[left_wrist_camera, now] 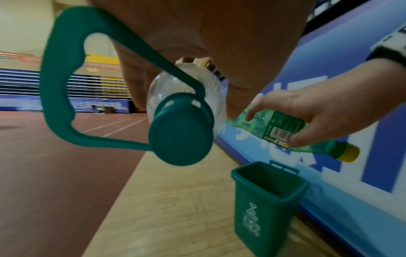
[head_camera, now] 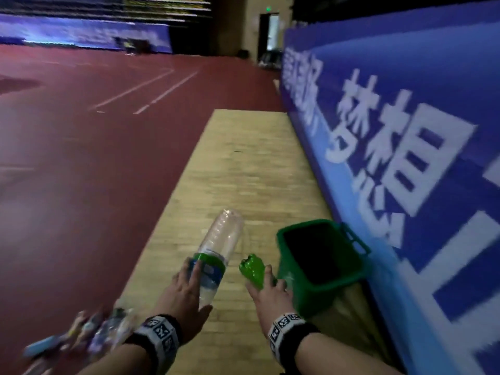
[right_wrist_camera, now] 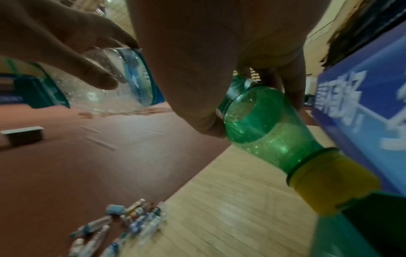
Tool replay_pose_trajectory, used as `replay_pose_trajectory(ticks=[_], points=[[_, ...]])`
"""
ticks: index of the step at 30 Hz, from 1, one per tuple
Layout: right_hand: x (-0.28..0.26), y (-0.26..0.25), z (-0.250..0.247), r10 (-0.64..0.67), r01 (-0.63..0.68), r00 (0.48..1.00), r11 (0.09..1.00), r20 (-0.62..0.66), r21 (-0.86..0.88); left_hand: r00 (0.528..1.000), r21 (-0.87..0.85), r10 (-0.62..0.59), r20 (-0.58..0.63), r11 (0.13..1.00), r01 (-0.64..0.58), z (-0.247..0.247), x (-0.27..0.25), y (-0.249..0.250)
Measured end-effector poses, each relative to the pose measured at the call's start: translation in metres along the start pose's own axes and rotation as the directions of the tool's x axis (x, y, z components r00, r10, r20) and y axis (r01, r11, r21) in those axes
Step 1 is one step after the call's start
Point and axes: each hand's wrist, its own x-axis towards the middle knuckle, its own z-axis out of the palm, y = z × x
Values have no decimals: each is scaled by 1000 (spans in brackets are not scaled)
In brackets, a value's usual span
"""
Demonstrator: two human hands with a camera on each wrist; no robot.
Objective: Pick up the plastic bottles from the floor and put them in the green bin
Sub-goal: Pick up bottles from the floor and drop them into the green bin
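My left hand (head_camera: 189,288) grips a large clear bottle (head_camera: 221,239) with a green-and-blue label; its teal cap and carry handle (left_wrist_camera: 180,132) point back at the wrist camera. My right hand (head_camera: 270,288) holds a small green bottle (head_camera: 253,269) with a yellow cap (right_wrist_camera: 329,184), cap end down, just left of the green bin. The green bin (head_camera: 349,277) stands open on the wood floor against the blue banner, below and right of both hands (left_wrist_camera: 263,200). A heap of other plastic bottles (head_camera: 89,331) lies on the floor at lower left.
A long blue banner wall (head_camera: 405,131) runs along the right side, right behind the bin. The strip of wood floor (head_camera: 243,163) stretches ahead; dark red court floor (head_camera: 81,158) spreads to the left. A grey block (right_wrist_camera: 24,133) lies on the red floor.
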Motion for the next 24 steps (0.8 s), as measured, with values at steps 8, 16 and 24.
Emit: replay_pose_trajectory(ticks=[8, 16, 24], points=[[71, 170, 31, 258, -275, 952, 958, 163, 86, 947, 47, 220, 235, 970, -238, 49, 152, 136], [136, 279, 46, 388, -456, 855, 879, 343, 141, 804, 173, 454, 384, 820, -546, 88, 330, 216], [180, 354, 55, 359, -484, 818, 852, 450, 201, 817, 190, 380, 434, 848, -495, 137, 441, 290]])
